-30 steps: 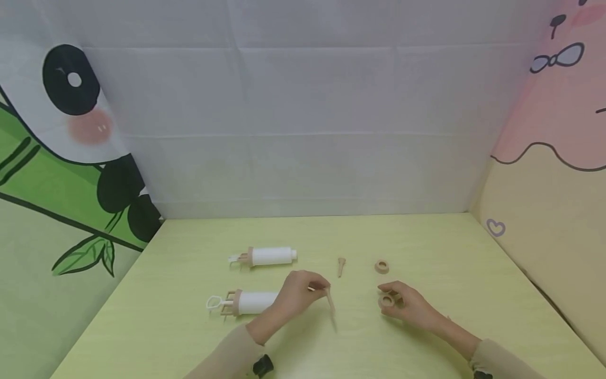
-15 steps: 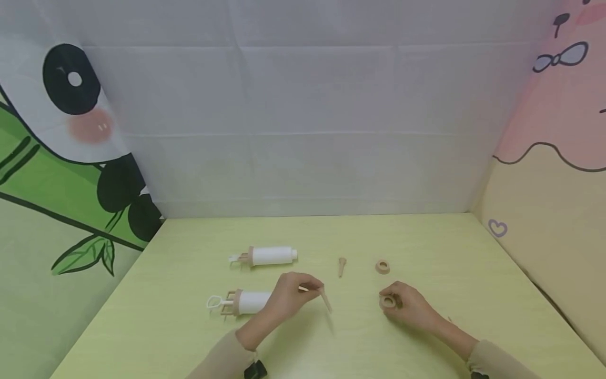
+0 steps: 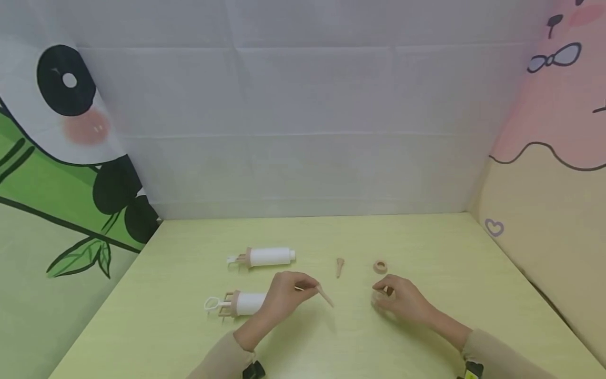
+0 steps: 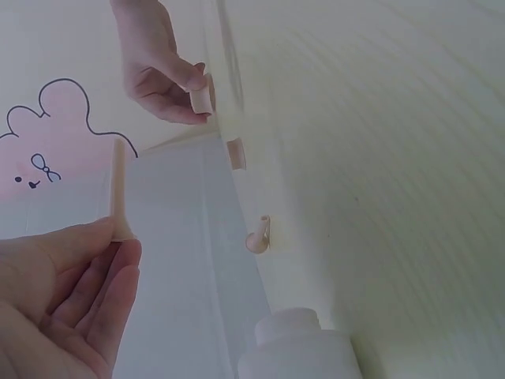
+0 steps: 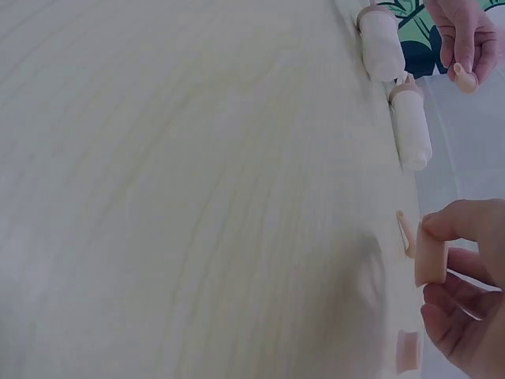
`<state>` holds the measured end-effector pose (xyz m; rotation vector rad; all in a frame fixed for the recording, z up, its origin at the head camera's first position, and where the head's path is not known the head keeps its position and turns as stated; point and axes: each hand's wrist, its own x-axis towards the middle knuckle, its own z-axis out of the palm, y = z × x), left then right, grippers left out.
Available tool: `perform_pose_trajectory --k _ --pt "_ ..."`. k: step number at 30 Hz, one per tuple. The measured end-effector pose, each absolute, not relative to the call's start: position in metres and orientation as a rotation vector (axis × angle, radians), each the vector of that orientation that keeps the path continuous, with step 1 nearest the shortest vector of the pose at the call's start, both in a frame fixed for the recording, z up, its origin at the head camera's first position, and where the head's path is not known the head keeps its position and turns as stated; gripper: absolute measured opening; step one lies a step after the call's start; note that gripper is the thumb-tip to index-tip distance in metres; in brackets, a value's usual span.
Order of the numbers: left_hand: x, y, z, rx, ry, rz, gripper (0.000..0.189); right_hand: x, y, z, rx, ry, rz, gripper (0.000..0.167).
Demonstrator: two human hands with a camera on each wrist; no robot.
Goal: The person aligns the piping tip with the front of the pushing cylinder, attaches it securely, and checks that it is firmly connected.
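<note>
My left hand (image 3: 289,292) pinches a slender tan nozzle (image 4: 117,185) by its flared end, thumb against fingers. The narrow end points away from the hand, above the table. My right hand (image 3: 409,301) grips a tan ring (image 5: 430,253) between thumb and fingertips; in the head view the ring is blurred and partly covered. Just beyond that hand a second tan ring (image 3: 380,267) lies on the table. Between the hands and further back lies another tan nozzle (image 3: 340,267). The left hand overlaps the end of the nearer white syringe-like tube (image 3: 250,303).
A second white tube (image 3: 271,256) with a tan collar lies further back on the left. Loop handles stick out from both tubes' left ends. The pale yellow table (image 3: 189,347) ends at a grey-white back wall (image 3: 303,158), with cartoon-printed panels on either side.
My left hand has shifted slightly left, still pinching the nozzle, which now slants more. The right hand has turned its ring, so the hole no longer faces the head camera.
</note>
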<state>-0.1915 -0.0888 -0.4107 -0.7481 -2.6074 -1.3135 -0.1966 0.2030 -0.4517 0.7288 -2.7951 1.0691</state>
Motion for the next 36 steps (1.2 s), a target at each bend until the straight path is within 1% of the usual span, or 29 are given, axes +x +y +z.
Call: perform_pose_trajectory --k 10,20,28,36 --pt "-0.191 -0.088 -0.409 -0.679 -2.545 -1.322 0.006 -0.199 0.183 -0.427 0.841 -2.659 1.161 0.025" --pt "-0.192 -0.086 -0.407 -0.613 -2.427 -1.352 0.004 -0.194 0.159 -0.407 0.871 -2.544 1.26 0.021" --pt "-0.193 -0.083 -0.405 -0.561 -2.345 -1.449 0.004 -0.185 0.141 -0.4 0.893 -2.422 1.298 0.025" --pt "-0.189 -0.077 -0.399 -0.518 -2.244 -1.546 0.006 -0.168 0.121 -0.375 0.912 -2.261 1.423 0.027"
